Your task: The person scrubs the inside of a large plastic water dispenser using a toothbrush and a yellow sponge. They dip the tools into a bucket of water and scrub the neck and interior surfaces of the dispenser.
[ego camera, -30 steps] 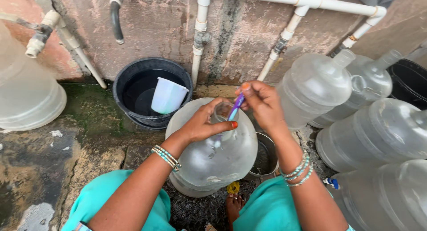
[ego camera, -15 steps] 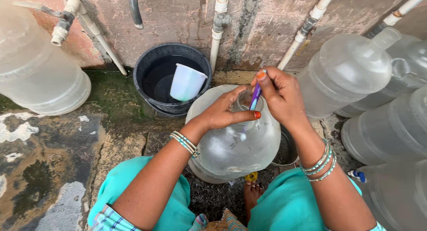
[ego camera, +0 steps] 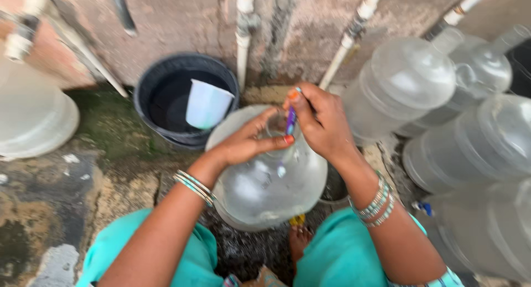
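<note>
While the left hand (ego camera: 243, 146) gripped the clear water jug (ego camera: 271, 176) at its neck, the right hand (ego camera: 321, 121) pinched a purple brush handle (ego camera: 290, 120) pointing straight down into the mouth.

I see a rough, stained plaster wall (ego camera: 182, 21) across twelve o'clock, white pipes (ego camera: 243, 27) running down it. Damp, mossy concrete floor (ego camera: 50, 209) spreads from nine to seven o'clock. Daylight looks flat and even.
</note>
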Available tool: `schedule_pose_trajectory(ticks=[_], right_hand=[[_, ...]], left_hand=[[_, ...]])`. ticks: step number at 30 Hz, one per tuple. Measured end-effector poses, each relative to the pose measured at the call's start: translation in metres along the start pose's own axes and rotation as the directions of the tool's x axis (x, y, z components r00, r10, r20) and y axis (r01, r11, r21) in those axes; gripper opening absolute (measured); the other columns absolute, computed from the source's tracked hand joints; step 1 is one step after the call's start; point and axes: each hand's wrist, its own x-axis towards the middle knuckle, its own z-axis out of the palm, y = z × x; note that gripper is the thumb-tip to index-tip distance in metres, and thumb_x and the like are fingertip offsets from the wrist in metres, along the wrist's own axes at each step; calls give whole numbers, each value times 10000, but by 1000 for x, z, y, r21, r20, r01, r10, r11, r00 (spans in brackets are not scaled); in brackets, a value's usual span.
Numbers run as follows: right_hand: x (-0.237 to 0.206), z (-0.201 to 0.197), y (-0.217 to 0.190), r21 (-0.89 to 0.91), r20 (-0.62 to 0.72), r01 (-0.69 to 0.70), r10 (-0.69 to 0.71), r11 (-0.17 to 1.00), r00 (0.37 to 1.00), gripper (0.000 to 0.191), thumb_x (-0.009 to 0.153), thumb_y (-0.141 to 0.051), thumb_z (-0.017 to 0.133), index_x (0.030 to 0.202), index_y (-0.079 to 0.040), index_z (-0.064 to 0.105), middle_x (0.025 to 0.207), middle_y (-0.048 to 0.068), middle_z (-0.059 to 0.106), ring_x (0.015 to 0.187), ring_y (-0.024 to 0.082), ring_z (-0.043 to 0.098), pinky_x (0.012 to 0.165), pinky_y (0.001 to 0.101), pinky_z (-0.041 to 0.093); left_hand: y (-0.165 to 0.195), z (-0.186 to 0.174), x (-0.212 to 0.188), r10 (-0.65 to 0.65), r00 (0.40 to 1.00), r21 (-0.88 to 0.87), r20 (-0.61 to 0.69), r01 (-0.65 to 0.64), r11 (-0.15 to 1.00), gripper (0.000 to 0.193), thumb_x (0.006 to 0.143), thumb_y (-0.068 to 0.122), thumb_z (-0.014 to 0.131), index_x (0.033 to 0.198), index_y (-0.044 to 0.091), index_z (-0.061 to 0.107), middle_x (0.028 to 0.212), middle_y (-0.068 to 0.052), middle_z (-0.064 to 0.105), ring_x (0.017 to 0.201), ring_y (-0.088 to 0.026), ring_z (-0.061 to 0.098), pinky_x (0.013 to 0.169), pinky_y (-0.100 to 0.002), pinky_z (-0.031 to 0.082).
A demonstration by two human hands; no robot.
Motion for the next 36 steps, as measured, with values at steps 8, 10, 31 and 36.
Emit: schedule_pose_trajectory(ticks=[8, 10, 31, 36], right_hand=[[13, -40, 1, 128, -135, -3, 20, 992, 991, 361, 1171, -306, 491, 1004, -19, 634, 896, 38, 673, 748, 79, 582, 688, 247, 464], [14, -34, 13, 155, -89, 42, -28, 987, 996, 366, 1178, -314, 488, 1009, -20, 625, 909, 35, 664, 832, 85, 595, 761, 260, 489], [-15, -19, -16, 58, 16, -47, 46, 997, 999, 343, 1132, -320, 456, 956, -66, 604, 732, 31, 571, 644, 102, 520, 609, 267, 431], [-5, -14, -13, 113, -12, 36, -35, 993, 999, 353, 1156, -330, 444, 966, -64, 580, 820, 15, 610, 739, 99, 584, 683, 264, 480]], left_hand=[[-12, -18, 17, -60, 996, -5, 59, 61, 998, 598, 897, 378, 758, 1365, 95, 515, 1249, -48, 607, 1270, -163, 537, 1089, -329, 434], [-12, -16, 22, -45, 997, -25, 65, 46, 999, 578, 907, 367, 752, 1359, 96, 513, 1248, -42, 603, 1269, -159, 537, 1091, -325, 432], [-10, 15, -2, 35, 999, -68, -4, -36, 997, 535, 925, 343, 749, 1342, 80, 543, 1247, -52, 635, 1210, -156, 575, 1091, -329, 436], [-10, 15, -1, -28, 999, 31, -39, 29, 999, 566, 896, 411, 755, 1323, 91, 564, 1205, -50, 652, 1183, -168, 599, 1081, -333, 444]])
